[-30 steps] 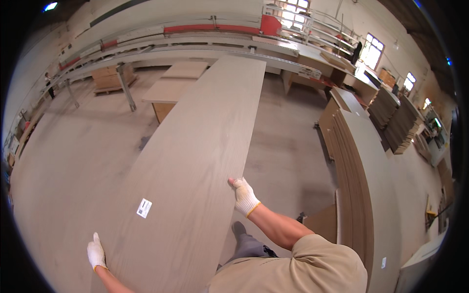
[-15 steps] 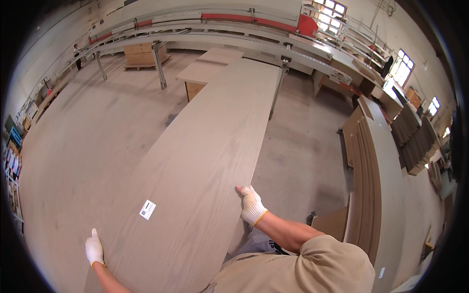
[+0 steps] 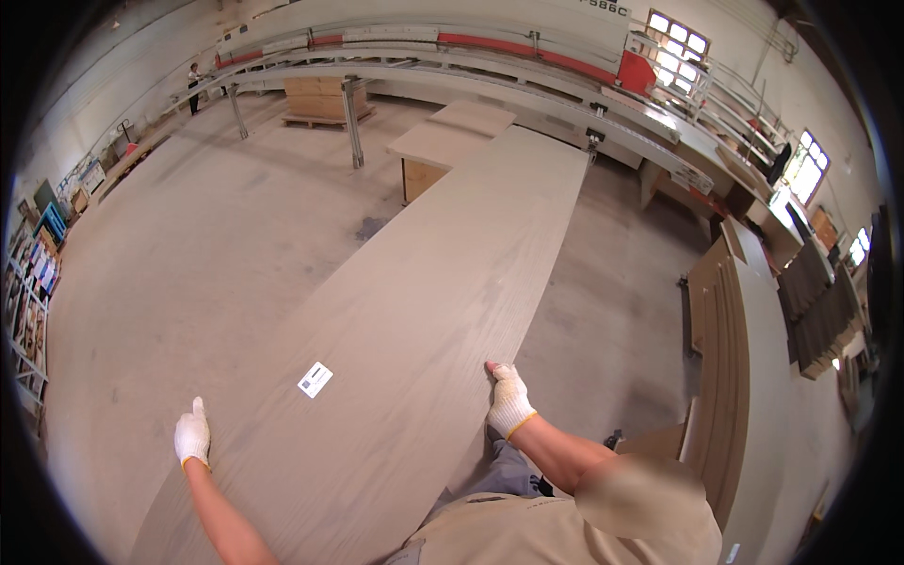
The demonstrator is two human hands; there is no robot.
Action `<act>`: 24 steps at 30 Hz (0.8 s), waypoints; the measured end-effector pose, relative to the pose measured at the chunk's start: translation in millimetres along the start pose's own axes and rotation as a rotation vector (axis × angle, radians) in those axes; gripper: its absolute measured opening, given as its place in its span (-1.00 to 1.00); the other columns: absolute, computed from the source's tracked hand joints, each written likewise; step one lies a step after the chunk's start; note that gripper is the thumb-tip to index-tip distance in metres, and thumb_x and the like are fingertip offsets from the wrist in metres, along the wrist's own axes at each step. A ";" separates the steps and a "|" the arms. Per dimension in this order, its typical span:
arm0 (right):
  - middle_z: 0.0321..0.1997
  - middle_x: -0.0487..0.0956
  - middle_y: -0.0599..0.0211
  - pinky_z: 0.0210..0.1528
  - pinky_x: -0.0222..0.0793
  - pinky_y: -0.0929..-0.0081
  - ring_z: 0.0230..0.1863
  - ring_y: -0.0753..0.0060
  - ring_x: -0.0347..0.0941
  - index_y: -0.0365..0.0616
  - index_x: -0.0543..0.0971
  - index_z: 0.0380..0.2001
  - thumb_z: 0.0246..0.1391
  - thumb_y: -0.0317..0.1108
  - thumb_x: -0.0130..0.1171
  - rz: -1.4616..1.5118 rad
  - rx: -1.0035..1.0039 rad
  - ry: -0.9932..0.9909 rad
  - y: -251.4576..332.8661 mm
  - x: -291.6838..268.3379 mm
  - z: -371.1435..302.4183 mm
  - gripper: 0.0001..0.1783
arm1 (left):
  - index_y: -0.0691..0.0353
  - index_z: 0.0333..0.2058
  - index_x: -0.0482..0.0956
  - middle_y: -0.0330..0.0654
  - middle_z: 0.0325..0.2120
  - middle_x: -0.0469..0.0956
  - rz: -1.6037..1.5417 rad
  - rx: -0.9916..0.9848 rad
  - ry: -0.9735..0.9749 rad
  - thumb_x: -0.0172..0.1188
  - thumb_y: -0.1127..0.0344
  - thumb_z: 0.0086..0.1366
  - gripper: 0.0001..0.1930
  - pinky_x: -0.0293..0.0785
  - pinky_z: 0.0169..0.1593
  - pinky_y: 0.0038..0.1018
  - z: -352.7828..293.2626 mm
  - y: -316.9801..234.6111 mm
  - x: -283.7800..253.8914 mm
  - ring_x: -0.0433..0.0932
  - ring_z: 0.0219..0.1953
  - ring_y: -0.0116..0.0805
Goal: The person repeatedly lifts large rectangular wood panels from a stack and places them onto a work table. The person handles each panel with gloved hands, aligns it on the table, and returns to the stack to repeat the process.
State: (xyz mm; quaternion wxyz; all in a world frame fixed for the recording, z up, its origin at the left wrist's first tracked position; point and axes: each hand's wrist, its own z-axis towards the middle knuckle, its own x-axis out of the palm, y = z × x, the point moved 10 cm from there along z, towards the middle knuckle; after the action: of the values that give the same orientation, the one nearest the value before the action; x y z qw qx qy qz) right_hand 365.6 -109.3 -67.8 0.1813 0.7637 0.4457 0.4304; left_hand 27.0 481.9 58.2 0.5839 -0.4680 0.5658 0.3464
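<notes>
panel [image 3: 414, 311]: before the person, long axis slanting near-left to far-right, far end toward red-and-white machine [image 3: 471, 44] | right hand [image 3: 509, 395]: closed on right edge, thumb atop | left hand [image 3: 193, 437]: at left edge, thumb extended, can't tell finger closure

Board [image 3: 414, 311]: grey-brown, darker streaked wood grain. Label [image 3: 315, 379] nearer board's left edge: white, black marks. Left grip [image 3: 193, 437], right grip [image 3: 509, 399]: off-white gloves, yellow-edged cuffs. Shirt [image 3: 527, 529]: khaki. Trousers [image 3: 502, 469]: grey-blue. Panel stack [image 3: 767, 363]: brown edges, grey top. Machine [image 3: 527, 21]: pale grey, red horizontal stripe [image 3: 490, 46].
</notes>
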 end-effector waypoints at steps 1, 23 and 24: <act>-0.02 0.48 0.26 0.02 0.49 -0.03 0.01 0.19 0.42 -0.06 0.46 0.00 0.21 -0.29 0.23 0.012 0.011 0.017 -1.5 -1.0 4.7 -0.68 | 0.49 -0.17 0.69 0.36 -0.10 0.62 0.000 0.010 0.007 -0.30 -0.36 0.51 -0.11 0.44 0.14 0.06 3.8 -3.4 2.6 0.57 0.04 0.33; 0.53 0.25 -0.08 0.57 -0.06 0.01 0.55 -0.12 0.08 -0.23 0.37 0.39 0.32 -0.21 0.03 -2.077 -1.071 0.407 51.0 123.1 39.2 -0.38 | 0.15 -0.13 0.77 0.02 -0.08 0.71 -0.076 -0.060 0.059 -0.29 -0.10 0.49 -0.37 0.43 0.17 -0.03 -14.5 -5.4 65.3 0.65 0.05 0.05; 0.55 0.21 -0.07 0.61 -0.19 -0.04 0.59 -0.11 -0.01 -0.20 0.33 0.42 0.34 -0.18 -0.01 -2.231 -1.083 0.360 24.6 131.7 37.5 -0.35 | 0.16 -0.16 0.78 0.00 -0.11 0.73 -0.091 -0.083 0.009 -0.29 -0.10 0.50 -0.36 0.38 0.20 -0.05 -15.8 13.6 68.8 0.65 0.04 0.04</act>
State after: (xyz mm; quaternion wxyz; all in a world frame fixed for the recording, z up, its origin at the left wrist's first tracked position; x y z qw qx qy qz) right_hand 439.8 -8.3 -7.3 0.6732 -0.2717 0.6332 0.2684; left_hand 17.2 462.8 -10.3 0.5767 -0.5184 0.5317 0.3405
